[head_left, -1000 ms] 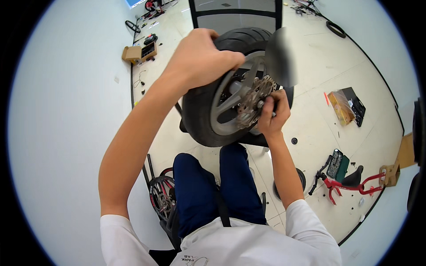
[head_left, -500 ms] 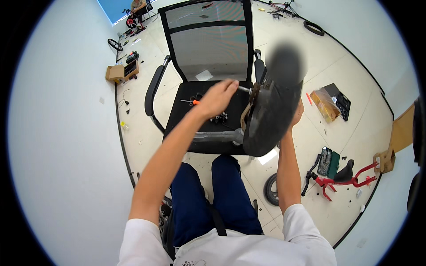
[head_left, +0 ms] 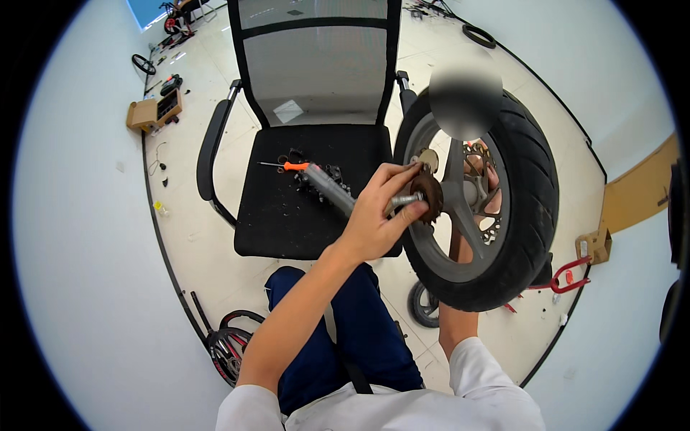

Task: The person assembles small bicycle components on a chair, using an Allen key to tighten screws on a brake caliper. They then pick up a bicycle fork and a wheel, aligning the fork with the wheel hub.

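A wheel point(head_left: 528, 194) with a black treaded tyre and grey spokes stands tilted at the right of the chair, its side facing me. My left hand point(head_left: 381, 212) is closed at its hub, thumb and fingers around the metal axle end point(head_left: 406, 203) beside a rusty brown sprocket point(head_left: 429, 195). A grey tube point(head_left: 327, 188) runs from behind this hand over the seat; its join to the wheel is hidden. My right hand point(head_left: 492, 188) grips the wheel from the far side, partly seen through the spokes near a perforated brake disc point(head_left: 492, 231). A blurred patch covers the wheel's top.
The black office chair point(head_left: 280, 223) before me bears an orange-handled screwdriver point(head_left: 295, 167) and several small dark metal parts point(head_left: 330, 172). On the floor are a small wheel point(head_left: 424, 305), a red bike frame point(head_left: 575, 284), a cardboard box point(head_left: 144, 113) and bicycle parts point(head_left: 230, 345) at lower left.
The wheel has swung from nearly edge-on to show its spoked side. My left hand has moved right and down at the hub. The grey tube now slants up to the left, and the view has shifted.
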The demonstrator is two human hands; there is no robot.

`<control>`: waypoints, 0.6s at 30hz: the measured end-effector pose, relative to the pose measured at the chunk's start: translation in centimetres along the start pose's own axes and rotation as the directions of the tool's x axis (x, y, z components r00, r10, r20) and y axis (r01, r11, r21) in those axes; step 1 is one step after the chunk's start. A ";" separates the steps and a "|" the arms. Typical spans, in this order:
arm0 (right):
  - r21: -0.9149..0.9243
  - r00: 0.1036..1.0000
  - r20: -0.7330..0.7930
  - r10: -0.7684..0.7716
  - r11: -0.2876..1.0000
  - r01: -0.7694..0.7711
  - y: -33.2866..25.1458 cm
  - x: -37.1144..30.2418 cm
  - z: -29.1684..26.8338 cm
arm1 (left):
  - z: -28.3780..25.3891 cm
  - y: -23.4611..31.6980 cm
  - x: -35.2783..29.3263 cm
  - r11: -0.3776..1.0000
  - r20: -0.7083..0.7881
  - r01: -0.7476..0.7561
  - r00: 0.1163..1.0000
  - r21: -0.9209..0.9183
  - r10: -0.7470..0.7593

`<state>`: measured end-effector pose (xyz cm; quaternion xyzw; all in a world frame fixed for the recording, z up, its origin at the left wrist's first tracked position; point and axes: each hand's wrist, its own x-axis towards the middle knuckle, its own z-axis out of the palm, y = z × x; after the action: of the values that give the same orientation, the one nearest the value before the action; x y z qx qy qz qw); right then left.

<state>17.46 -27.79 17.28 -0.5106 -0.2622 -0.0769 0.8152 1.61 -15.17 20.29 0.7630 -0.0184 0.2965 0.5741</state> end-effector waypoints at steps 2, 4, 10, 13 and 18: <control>-0.033 1.000 0.001 -0.004 0.999 0.004 -0.3 -0.2 0.3 | -0.1 0.0 -1.3 0.998 -0.057 -0.049 0.997 0.037 0.052; -0.069 1.000 0.000 -0.013 0.998 0.013 -1.1 -0.2 0.5 | -0.4 -0.2 -1.7 0.994 -0.091 -0.100 0.990 0.050 0.104; -0.094 1.000 -0.007 0.004 0.996 -0.005 -1.5 -2.3 2.3 | -3.5 -1.6 -1.6 0.992 -0.079 -0.110 0.991 -0.065 0.105; -0.146 1.000 -0.003 -0.025 0.989 0.025 -3.4 -1.7 2.3 | -4.2 -1.7 -0.6 0.990 -0.002 -0.141 0.990 -0.019 0.141; -0.158 0.999 -0.007 -0.032 0.987 0.030 -4.3 -1.9 2.9 | -4.5 -1.8 -0.2 0.980 0.041 -0.166 0.986 0.110 0.162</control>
<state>13.17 -27.55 20.72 -0.5690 -0.2595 -0.1124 0.7722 0.14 -10.62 19.38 0.7947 -0.0738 0.3312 0.5034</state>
